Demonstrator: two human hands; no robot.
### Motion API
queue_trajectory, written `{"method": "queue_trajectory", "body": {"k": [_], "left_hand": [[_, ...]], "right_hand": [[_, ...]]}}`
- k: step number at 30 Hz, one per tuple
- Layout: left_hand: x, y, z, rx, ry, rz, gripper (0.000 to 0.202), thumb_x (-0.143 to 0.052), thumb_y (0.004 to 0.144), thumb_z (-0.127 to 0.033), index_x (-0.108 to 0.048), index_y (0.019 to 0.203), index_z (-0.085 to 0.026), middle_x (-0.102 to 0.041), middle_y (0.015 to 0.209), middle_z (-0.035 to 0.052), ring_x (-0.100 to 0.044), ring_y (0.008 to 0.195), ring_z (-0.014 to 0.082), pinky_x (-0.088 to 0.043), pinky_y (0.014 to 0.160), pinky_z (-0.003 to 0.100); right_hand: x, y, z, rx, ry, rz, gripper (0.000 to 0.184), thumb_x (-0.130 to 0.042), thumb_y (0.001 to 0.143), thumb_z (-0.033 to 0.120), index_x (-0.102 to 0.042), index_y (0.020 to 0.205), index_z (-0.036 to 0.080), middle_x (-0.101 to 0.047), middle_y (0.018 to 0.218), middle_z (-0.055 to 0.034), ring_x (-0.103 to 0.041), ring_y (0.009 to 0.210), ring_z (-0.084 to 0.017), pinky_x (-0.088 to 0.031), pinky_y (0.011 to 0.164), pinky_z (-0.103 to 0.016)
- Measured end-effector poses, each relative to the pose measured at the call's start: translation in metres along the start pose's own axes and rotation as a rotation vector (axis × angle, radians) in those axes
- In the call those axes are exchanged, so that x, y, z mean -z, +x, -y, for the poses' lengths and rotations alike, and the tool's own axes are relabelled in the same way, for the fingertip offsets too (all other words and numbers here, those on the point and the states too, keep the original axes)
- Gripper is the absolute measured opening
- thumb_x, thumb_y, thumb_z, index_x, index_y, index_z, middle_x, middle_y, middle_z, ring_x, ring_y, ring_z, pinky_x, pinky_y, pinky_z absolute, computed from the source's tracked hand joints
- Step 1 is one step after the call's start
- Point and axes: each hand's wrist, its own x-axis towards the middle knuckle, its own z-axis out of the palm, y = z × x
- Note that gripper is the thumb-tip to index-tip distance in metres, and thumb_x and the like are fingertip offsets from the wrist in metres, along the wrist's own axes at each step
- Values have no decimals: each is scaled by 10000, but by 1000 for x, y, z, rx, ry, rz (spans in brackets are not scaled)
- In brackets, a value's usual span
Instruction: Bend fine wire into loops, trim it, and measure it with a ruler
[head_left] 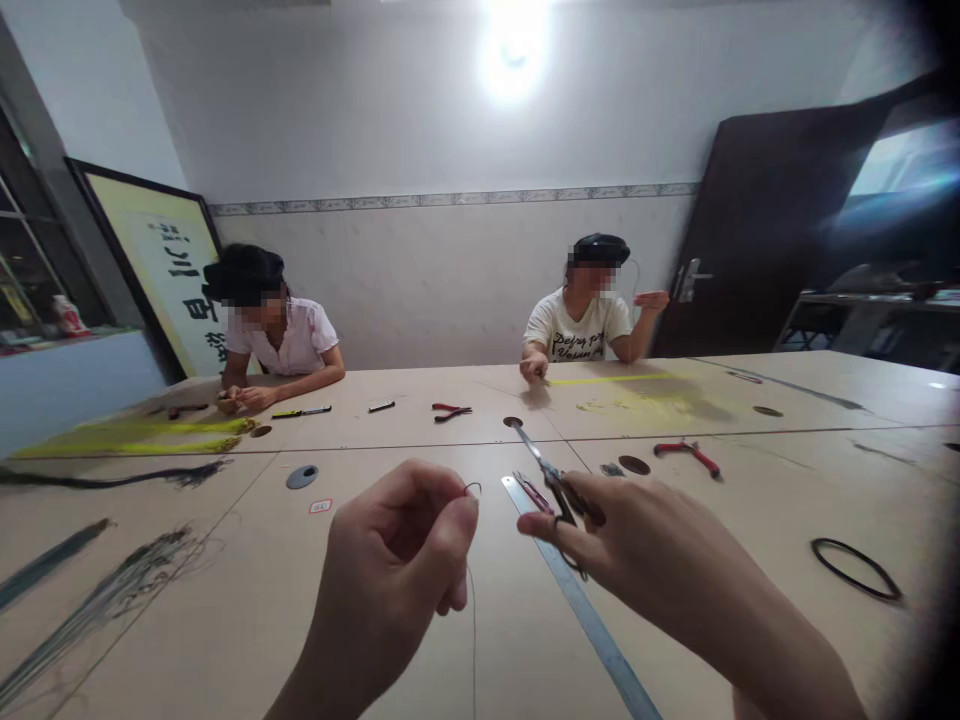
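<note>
Between the thumb and forefinger of my left hand is a small dark hook, its curved end showing above the fingertips. A thin line hangs straight down below that hand. My right hand has its fingers in the handles of a pair of scissors, whose blades point away toward the far side of the table. Under the scissors lies a long metal ruler. Beside its far end, partly covered by the scissors, is a small red-handled tool.
Red-handled pliers, more pliers and a black ring lie on the table. Bundles of dark strands and yellow strands are at left. Two people sit opposite, one left, one right.
</note>
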Motion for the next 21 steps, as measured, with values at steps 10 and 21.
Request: {"method": "queue_trajectory", "body": {"k": [10, 21], "left_hand": [[13, 8, 7, -37, 13, 218, 86, -660, 713, -156, -608, 655, -192, -479, 408, -121, -440, 325, 0, -376, 368, 64], [15, 10, 12, -106, 74, 176, 93, -654, 750, -182, -624, 667, -210, -488, 388, -121, -449, 311, -2, -386, 361, 50]], "right_hand": [[-11, 9, -3, -125, 209, 54, 429, -574, 881, 613, -716, 878, 209, -595, 525, 15, -556, 424, -144, -467, 399, -237], [-14, 27, -10, -140, 1385, -524, 325, -676, 831, 585, -748, 801, 269, -754, 768, 13, -715, 992, -233, -620, 821, -346]]}}
